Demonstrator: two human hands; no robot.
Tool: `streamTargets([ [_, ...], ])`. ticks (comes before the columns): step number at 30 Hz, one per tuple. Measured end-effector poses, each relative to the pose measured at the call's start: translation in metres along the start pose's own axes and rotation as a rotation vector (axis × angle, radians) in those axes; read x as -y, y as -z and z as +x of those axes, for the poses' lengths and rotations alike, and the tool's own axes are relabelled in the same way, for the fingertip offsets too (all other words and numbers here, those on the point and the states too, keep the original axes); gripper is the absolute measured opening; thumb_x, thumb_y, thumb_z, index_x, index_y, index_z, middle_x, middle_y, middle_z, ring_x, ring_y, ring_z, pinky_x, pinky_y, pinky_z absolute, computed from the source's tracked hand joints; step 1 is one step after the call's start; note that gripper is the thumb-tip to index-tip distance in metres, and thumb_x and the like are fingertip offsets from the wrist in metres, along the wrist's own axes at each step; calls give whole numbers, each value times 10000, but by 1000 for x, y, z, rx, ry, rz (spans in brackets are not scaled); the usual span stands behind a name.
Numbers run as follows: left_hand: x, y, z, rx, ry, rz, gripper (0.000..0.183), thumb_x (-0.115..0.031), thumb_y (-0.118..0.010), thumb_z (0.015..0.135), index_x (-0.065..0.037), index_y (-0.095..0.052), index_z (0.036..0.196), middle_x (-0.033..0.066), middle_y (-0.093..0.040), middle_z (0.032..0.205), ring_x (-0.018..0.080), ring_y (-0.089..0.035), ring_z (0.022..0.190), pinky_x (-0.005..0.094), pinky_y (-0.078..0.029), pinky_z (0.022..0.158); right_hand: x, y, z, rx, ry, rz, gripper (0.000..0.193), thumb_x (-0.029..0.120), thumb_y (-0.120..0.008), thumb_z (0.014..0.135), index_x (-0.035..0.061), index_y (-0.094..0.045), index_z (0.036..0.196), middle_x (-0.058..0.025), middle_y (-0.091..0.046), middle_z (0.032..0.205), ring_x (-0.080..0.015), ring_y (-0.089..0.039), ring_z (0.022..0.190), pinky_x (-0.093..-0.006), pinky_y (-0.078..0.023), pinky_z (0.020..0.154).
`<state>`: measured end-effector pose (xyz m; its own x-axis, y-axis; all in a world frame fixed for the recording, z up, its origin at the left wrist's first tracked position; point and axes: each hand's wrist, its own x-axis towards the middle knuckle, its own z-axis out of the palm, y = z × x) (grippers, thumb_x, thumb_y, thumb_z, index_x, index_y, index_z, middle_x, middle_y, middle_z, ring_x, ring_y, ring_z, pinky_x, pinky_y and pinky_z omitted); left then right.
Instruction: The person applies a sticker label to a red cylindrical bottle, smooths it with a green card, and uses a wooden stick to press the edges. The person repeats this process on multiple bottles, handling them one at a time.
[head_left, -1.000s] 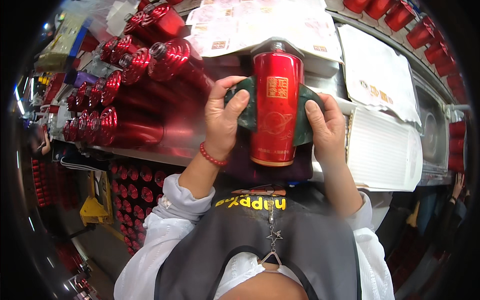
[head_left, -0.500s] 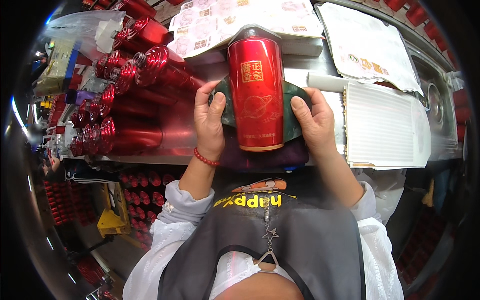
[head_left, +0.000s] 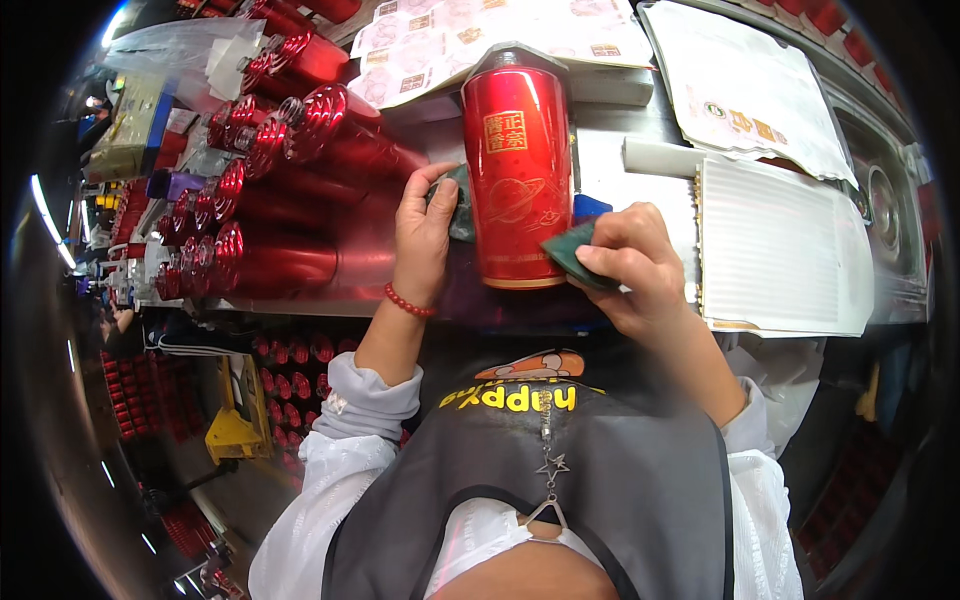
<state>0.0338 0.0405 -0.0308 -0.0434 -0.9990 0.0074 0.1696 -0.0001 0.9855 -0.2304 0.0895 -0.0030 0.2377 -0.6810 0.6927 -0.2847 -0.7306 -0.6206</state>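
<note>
A glossy red bottle-shaped container [head_left: 515, 175] with gold markings lies in front of me, its narrower gold-rimmed end toward me. At its far end is a grey, faceted piece [head_left: 515, 55]. My right hand [head_left: 637, 262] pinches a dark green, flat, flexible piece [head_left: 570, 254], its edge against the container's near right side. Beside the container's left side, my left hand [head_left: 424, 230] has its fingers curled round dark green material [head_left: 461, 203]. Whether the two green parts join behind the container is hidden.
Several red bottles [head_left: 315, 125] lie at the left. Printed sheets [head_left: 430, 45] are at the back, with a white sheet [head_left: 735, 80] to their right. A stack of white strips [head_left: 775, 240] lies at the right. Something blue [head_left: 590, 206] shows behind my right hand.
My right hand has turned and moved inward, bringing its green piece across the container's near right edge. My left hand stays at the left side, with less green showing there.
</note>
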Motion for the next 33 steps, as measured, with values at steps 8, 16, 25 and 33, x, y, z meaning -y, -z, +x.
streamTargets([
  [8, -1, 7, 0, -98, 1, -53, 259, -160, -563, 1070, -20, -547, 1287, 61, -694, 1122, 116, -669, 979, 273, -540, 888, 17, 6, 40, 75, 239, -260, 280, 85, -791, 708, 85, -710, 976, -26, -580, 889, -231, -555, 793, -391, -412, 768],
  [16, -29, -3, -52, 248, -539, 1001, 952, -662, -645, 904, 20, -418, 1527, 259, -487, 1462, 409, -430, 1370, 508, -294, 1161, 16, 11, 38, 84, 72, -188, 328, 73, -850, 691, 53, -725, 993, -70, -603, 874, -257, -585, 802, -386, -443, 734],
  [25, -34, -42, -72, 21, -930, 1227, 544, -251, -776, 828, -268, -683, 1365, 7, -662, 1342, 314, -477, 1384, 499, -287, 1154, 18, 13, 32, 115, -344, 153, 146, 57, -789, 872, -12, -694, 959, -54, -633, 818, -141, -605, 722, -256, -473, 652],
  [33, -20, -25, -48, 115, -513, 921, 952, -437, -815, 799, 23, -423, 1534, 189, -639, 1340, 438, -302, 1496, 595, -194, 1186, 9, 10, 62, 51, -56, -346, 148, 85, -792, 847, 44, -689, 945, -59, -593, 808, -202, -593, 707, -339, -471, 668],
])
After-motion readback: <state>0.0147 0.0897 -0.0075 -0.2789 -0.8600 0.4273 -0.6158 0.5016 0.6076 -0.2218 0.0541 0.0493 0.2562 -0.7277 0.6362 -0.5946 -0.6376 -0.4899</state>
